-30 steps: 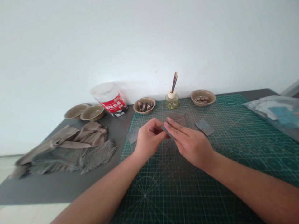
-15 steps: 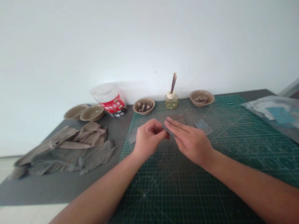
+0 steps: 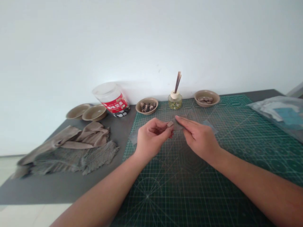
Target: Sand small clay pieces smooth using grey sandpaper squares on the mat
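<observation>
Fingers and thumb of the left hand point(image 3: 151, 135) pinch a small brown piece point(image 3: 170, 124) above the green mat point(image 3: 180, 201), with one face of it left bare toward the right. Just beside it, the right hand point(image 3: 201, 137) grasps what looks like a thin dark sheet point(image 3: 179, 123) under straight, closed-up fingers; its thumb's contact is mostly hidden, and the piece and sheet look slightly apart. To my mind, such close work calls for a firm pinch low on the piece, left fingertips well behind the bare face, and the right fingers flat so pressure spreads evenly and edges don't round over. With both wrists off the mat, wobble seems the likelier fault; resting the forearms would help. Turning the piece often, checking it against the lumps in the far left bowl point(image 3: 142, 111), seems wise.
</observation>
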`<state>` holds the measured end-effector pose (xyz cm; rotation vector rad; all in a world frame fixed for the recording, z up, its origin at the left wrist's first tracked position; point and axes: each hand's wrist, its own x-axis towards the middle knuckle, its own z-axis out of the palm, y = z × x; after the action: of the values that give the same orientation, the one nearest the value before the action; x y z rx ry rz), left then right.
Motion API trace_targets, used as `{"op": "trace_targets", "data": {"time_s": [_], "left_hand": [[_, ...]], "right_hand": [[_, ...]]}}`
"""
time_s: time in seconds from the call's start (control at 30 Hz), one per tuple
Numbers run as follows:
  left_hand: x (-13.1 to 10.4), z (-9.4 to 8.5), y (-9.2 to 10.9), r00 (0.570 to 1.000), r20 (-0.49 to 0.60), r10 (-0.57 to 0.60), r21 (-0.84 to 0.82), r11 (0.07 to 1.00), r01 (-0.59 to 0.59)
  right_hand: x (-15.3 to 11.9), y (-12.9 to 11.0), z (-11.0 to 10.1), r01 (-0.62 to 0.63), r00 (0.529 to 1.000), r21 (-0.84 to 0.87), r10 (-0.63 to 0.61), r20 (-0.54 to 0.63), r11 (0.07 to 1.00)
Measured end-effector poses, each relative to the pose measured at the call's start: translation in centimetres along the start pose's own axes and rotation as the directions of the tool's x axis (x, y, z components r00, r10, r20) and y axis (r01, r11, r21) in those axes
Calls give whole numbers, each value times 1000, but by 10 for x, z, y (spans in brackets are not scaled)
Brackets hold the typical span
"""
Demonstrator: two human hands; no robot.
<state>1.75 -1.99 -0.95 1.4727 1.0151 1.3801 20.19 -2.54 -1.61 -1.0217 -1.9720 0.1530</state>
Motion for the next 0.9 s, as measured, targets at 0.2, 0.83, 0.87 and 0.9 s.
{"op": "trace_targets", "data": {"time_s": [0.2,0.83,0.87,0.9], "left_hand": [[2,-3,-4,1000,31,-3,43,999,1],[-1,-5,-2,999,22,33,218,975,-37],[-1,-5,-2,999,25,32,212,977,-37],[-1,-5,-2,999,29,27,197,980,-33]], "right_hand": [[0,-7,-1,2,998,54,1,-61,999],[-1,-13,-2,212,977,-27,-212,21,977],[-1,-13,-2,211,977,-20,-211,24,977],[-1,-13,-3,209,978,-13,-208,26,978]]}}
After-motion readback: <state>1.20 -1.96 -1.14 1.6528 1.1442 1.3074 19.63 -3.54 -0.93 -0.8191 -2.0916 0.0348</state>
